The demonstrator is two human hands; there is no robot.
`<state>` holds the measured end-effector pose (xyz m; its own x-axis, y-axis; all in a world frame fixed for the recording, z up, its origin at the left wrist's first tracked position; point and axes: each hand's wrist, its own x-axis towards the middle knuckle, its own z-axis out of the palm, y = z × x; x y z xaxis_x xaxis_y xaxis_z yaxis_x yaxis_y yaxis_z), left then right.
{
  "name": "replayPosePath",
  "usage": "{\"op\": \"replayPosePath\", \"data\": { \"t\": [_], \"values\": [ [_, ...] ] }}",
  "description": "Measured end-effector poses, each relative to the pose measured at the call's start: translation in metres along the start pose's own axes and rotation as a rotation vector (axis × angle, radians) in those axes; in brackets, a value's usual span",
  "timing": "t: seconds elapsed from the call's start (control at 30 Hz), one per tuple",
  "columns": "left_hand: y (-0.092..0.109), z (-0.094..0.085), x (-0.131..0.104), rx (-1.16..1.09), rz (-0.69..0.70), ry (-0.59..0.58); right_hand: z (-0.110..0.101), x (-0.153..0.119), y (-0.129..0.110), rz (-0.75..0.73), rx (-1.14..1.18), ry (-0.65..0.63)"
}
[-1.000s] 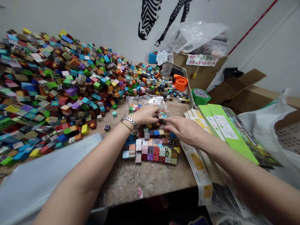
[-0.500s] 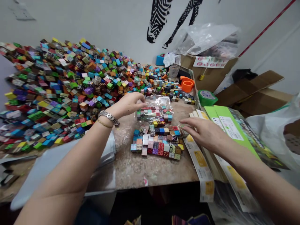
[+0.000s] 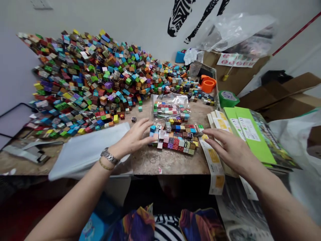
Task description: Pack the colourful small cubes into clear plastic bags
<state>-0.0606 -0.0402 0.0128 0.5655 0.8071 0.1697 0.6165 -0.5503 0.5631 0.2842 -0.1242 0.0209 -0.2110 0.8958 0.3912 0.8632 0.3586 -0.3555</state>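
left hand (image 3: 134, 139) spread, right hand (image 3: 232, 150) loosely open, neither pinching anything. blocks (image 3: 177, 143) sit between them on the table (image 3: 165, 165), just this side of the bag (image 3: 155, 102). uneven squeezing could buckle those loose rows imo.

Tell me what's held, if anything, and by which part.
Nothing is visibly held: the left hand and right hand are open at either end of the arranged blocks; fingertip contact can't be told.
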Motion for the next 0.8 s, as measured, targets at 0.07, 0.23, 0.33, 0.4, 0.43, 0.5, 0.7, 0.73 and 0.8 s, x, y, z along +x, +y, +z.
{"op": "replayPosePath", "data": {
  "t": [0.07,0.23,0.33,0.4,0.43,0.5,0.7,0.73,0.8],
  "values": [
    [0.001,0.010,-0.011,-0.001,0.008,0.071,0.004,-0.006,-0.011,-0.007,0.019,0.029],
    [0.013,0.023,-0.042,-0.051,0.011,0.329,0.016,-0.041,-0.064,-0.059,0.121,0.165],
    [0.028,0.026,-0.064,-0.120,-0.011,0.424,0.018,-0.072,-0.084,-0.002,0.138,0.189],
    [0.038,0.030,-0.076,-0.194,-0.053,0.416,0.015,-0.092,-0.086,0.089,0.122,0.170],
    [0.043,0.032,-0.081,-0.239,-0.073,0.405,0.013,-0.103,-0.084,0.147,0.112,0.166],
    [0.053,0.040,-0.089,-0.336,-0.098,0.368,0.011,-0.125,-0.075,0.276,0.096,0.157],
    [0.088,0.079,-0.088,-0.614,-0.185,0.137,0.030,-0.172,-0.042,0.621,0.054,0.075],
    [0.095,0.087,-0.086,-0.645,-0.194,0.085,0.036,-0.174,-0.037,0.667,0.055,0.099],
    [0.107,0.105,-0.081,-0.704,-0.212,-0.020,0.046,-0.172,-0.030,0.746,0.105,0.115]
  ]
}}
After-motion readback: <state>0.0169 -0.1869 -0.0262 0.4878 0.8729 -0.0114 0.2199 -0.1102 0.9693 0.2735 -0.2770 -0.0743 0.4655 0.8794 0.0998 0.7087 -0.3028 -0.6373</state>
